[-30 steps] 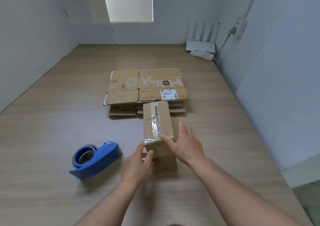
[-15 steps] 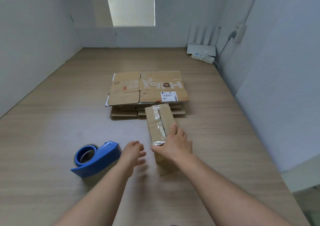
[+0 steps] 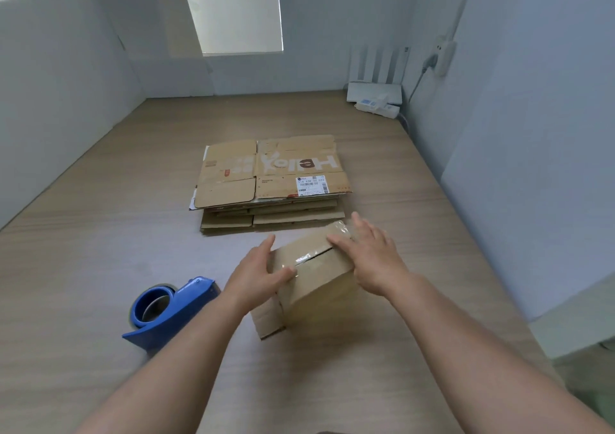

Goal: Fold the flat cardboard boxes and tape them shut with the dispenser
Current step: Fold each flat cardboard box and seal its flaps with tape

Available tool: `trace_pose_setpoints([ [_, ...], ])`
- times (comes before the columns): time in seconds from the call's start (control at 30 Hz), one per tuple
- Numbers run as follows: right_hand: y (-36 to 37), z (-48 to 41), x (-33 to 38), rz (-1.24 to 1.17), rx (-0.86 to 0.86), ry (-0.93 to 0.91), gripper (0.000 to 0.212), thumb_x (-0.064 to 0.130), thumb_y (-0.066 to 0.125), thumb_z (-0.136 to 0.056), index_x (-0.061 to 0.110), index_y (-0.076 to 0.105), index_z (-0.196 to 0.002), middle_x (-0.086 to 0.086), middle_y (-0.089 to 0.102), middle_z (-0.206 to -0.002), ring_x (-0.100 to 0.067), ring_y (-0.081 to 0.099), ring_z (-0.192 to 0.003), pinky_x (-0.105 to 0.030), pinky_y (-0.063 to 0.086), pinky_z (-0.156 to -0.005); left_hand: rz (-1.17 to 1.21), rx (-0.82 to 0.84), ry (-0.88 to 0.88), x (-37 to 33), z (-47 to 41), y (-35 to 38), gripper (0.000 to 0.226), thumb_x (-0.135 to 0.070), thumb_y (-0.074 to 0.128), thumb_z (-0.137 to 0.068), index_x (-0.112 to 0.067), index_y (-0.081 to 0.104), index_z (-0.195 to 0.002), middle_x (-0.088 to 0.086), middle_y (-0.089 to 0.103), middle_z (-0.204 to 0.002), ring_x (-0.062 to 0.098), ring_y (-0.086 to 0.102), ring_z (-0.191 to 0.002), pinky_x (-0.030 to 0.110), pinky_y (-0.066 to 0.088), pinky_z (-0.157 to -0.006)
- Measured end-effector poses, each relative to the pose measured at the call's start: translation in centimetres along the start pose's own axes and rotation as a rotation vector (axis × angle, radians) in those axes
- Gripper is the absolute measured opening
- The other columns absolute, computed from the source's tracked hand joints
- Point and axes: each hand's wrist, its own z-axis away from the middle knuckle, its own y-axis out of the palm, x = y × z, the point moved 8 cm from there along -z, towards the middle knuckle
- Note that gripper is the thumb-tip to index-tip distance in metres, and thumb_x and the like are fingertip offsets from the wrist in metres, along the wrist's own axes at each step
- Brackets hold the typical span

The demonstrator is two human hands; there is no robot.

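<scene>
The small box point(image 3: 319, 287) sits on the surface point(image 3: 100, 267) between my two hands. Its long side, with the shiny tape line, runs from my left hand point(image 3: 254, 275) to my right hand point(image 3: 374, 262). Both press it with straight fingers point(image 3: 339, 242). The blue tape dispenser point(image 3: 173, 307) lies left of the box, nearest my left hand. Behind the box, the flat boxes point(image 3: 273, 181) say "Hello" upside down.

blue dispenser point(image 3: 173, 307), brownish box point(image 3: 316, 284)

Matt cardboard box point(image 3: 316, 284), glossy tape point(image 3: 337, 230), wood-grain table point(image 3: 100, 267).
</scene>
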Motion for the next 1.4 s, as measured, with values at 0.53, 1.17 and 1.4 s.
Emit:
trace_pose_setpoints([
  [0.53, 2.5, -0.8, 3.4, -0.813, -0.089, 0.034, 0.028, 0.026, 0.051, -0.093, 0.023, 0.056, -0.121, 0.003, 0.063, -0.114, -0.017, 0.057, -0.106, -0.031, 0.044, -0.089, 0.287, -0.144, -0.144, -0.3, 2.2, 2.3, 0.056, -0.063, 0.038, -0.092, -0.034, 0.033, -0.14, -0.004, 0.054, -0.132, 0.022, 0.055, -0.115, 0.048, 0.05, -0.093],
  [1.17, 4.3, -0.1, 4.5, -0.694, -0.181, 0.32, 0.073, 0.043, 0.064, -0.084, 0.016, 0.027, -0.142, -0.006, 0.044, -0.137, -0.027, 0.044, -0.126, -0.04, 0.043, -0.095, 0.256, 0.019, -0.067, 0.1, 1.7, 1.4, 0.046, -0.03, 0.029, -0.105, -0.033, 0.021, -0.151, 0.0, 0.048, -0.141, 0.016, 0.049, -0.111, 0.031, 0.044, -0.094],
  [1.4, 3.2, 0.5, 3.8, -0.772, -0.237, 0.32, 0.077, 0.048, 0.065, -0.082, 0.016, 0.03, -0.143, -0.006, 0.043, -0.139, -0.024, 0.044, -0.125, -0.036, 0.04, -0.095, 0.123, -0.211, -0.095, 4.1, 3.3, -4.2, 0.052, -0.036, 0.043, -0.1, -0.022, 0.031, -0.149, 0.003, 0.047, -0.143, 0.019, 0.045, -0.13, 0.033, 0.039, -0.102],
])
